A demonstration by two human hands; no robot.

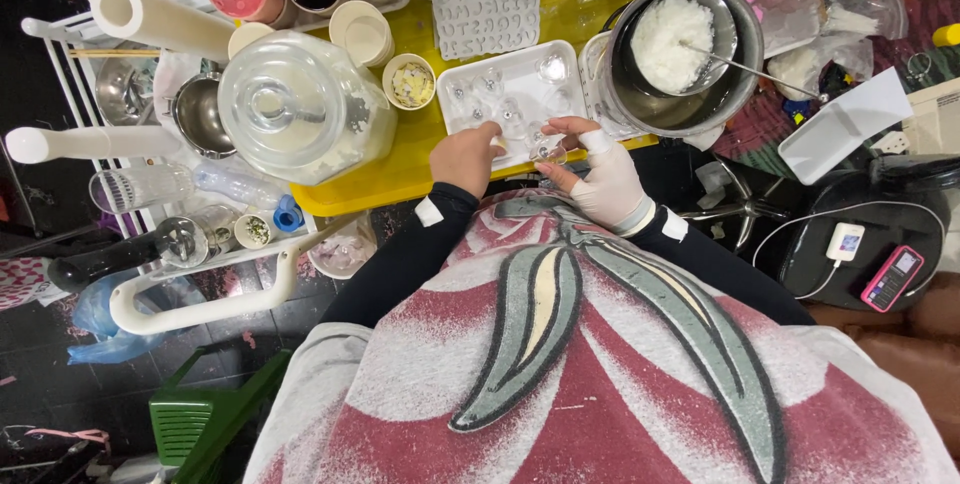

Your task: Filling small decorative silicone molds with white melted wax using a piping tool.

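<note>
My left hand [466,157] rests at the near edge of a white mould tray [462,75] on the yellow table [425,159], fingers curled at the rim. My right hand [600,172], in a white fingerless glove, pinches a small clear piece [545,151] just over the tray's near right corner. The tray holds several small clear round shapes [553,68]. Both forearms wear black sleeves above a red, white and grey apron.
A metal pot [700,104] with a strainer of white flakes [672,29] sits right of the tray. A big glass jar [290,109] stands to the left. A letter mould [487,11], small cups and colour tubs lie behind. A phone [892,277] is at right.
</note>
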